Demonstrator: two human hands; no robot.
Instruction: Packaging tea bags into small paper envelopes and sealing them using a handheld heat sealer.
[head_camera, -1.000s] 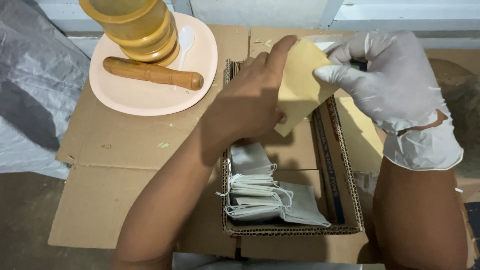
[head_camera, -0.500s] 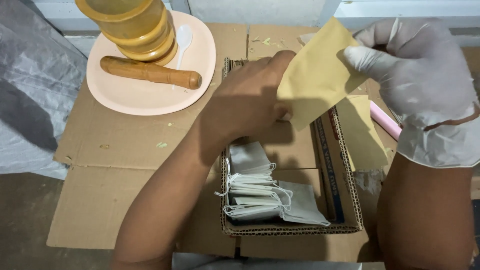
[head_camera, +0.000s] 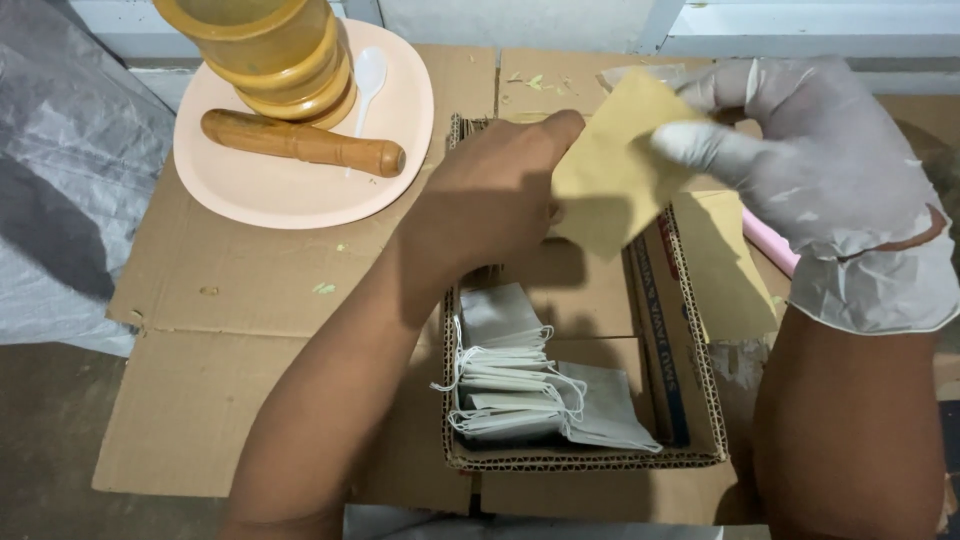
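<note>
Paper, thin and yellowish-tan, is what both hands are busy with: a small flat envelope or sachet (head_camera: 615, 180) held up over the far end of an open cardboard box (head_camera: 700, 400). The gloved right hand (head_camera: 810, 170) pinches its upper right corner between thumb and forefinger, the other fingers loosely curled. The bare left hand (head_camera: 490, 195) closes on its left edge, thumb tip showing at the top; how the fingers underneath grip, I cannot tell.

It looks very light and limp, easy to crease or tear, so I'd judge the edges and corners the right places to take it, with a gentle pinch, not a squeeze. The glove may slide a little on smooth paper. Whether anything is inside the envelope I can't make out.

In the near part of the box lies a stack of small grey-white filter bags with white strings (head_camera: 530, 385), soft and loose. A second tan sheet (head_camera: 725, 265) lies against the right wall of the box, and a pink stick-like object (head_camera: 770, 245) pokes out just beyond it, mostly hidden by the right wrist.

To the far left, on flattened cardboard, a peach plate (head_camera: 250, 195) carries a yellow-brown mortar (head_camera: 270, 50), cut off at the top, a wooden pestle (head_camera: 300, 143) and a white plastic spoon (head_camera: 368, 75). Grey plastic sheeting (head_camera: 60, 190) lies at the left edge.
</note>
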